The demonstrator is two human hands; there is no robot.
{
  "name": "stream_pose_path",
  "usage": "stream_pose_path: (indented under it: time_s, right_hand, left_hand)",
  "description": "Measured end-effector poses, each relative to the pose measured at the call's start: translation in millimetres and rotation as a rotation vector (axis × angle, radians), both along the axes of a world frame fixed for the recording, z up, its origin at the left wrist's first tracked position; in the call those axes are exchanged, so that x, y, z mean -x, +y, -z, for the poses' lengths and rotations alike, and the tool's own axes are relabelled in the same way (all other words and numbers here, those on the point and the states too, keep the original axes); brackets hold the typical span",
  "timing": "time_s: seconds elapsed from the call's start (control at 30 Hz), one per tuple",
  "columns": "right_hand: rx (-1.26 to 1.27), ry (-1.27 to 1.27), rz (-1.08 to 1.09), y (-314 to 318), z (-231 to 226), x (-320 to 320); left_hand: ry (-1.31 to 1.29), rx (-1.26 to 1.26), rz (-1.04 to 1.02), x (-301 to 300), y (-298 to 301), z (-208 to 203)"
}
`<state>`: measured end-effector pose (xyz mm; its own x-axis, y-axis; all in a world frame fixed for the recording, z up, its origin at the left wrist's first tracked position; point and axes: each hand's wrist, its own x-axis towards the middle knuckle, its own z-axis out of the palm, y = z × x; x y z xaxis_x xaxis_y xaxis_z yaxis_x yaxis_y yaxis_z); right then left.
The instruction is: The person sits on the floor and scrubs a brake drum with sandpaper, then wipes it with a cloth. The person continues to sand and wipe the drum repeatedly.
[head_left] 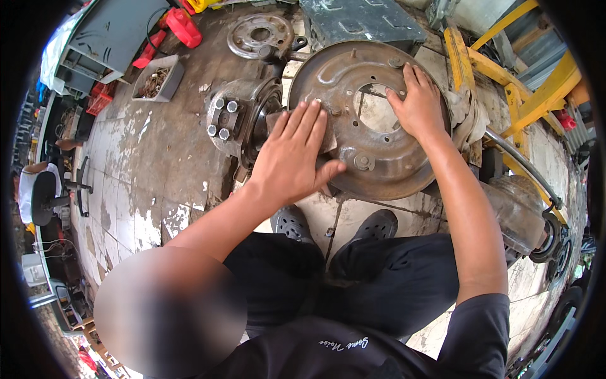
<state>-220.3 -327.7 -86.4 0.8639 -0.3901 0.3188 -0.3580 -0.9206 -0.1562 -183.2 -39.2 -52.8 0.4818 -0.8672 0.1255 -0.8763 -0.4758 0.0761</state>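
Note:
In front of me stands a round, rusty brown brake backing plate (398, 174) with a large centre hole and smaller holes. My left hand (290, 148) lies over its left side, fingers long and thumb apart. A brown piece of what looks like sandpaper (331, 136) shows on both sides of those fingers, pressed under them. My right hand (420, 107) rests on the plate's upper right face, fingers stretched and thumb by the centre hole; it holds nothing. Left of the plate is a greasy metal housing (243, 126) with several shiny bolt heads.
A round metal disc (260, 36) lies on the floor beyond the housing. A grey bin (158, 79) of small parts stands farther left. Yellow metal frames (505, 76) rise at the right, near a cylindrical metal part (514, 208). A dark grey case (360, 25) sits behind the plate.

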Motion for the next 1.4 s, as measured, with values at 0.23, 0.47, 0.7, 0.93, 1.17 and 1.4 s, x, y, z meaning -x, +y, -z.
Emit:
stream_pose_path:
  time_s: [0.23, 0.47, 0.7, 0.93, 1.17, 1.4]
  right_hand:
    - [0.011, -0.014, -0.002, -5, -2, -2]
    - [0.009, -0.004, 0.0, -2, 3, 0]
    - [0.015, -0.019, -0.008, -3, 0, -1]
    - [0.007, -0.012, -0.013, 1, 0, 0]
    - [0.016, -0.034, -0.026, -4, 0, -3]
    - [0.017, -0.017, -0.021, -2, 0, -1]
  left_hand:
    - [-0.001, -0.024, -0.014, 28, -5, -1]
    - [0.007, -0.018, -0.01, 35, -3, 0]
    - [-0.012, 0.025, -0.049, 27, -10, 2]
    - [-0.033, 0.042, -0.103, 9, -14, 2]
    - [-0.03, 0.052, -0.12, -4, -18, -1]
    - [-0.019, 0.016, -0.14, 4, -17, -1]
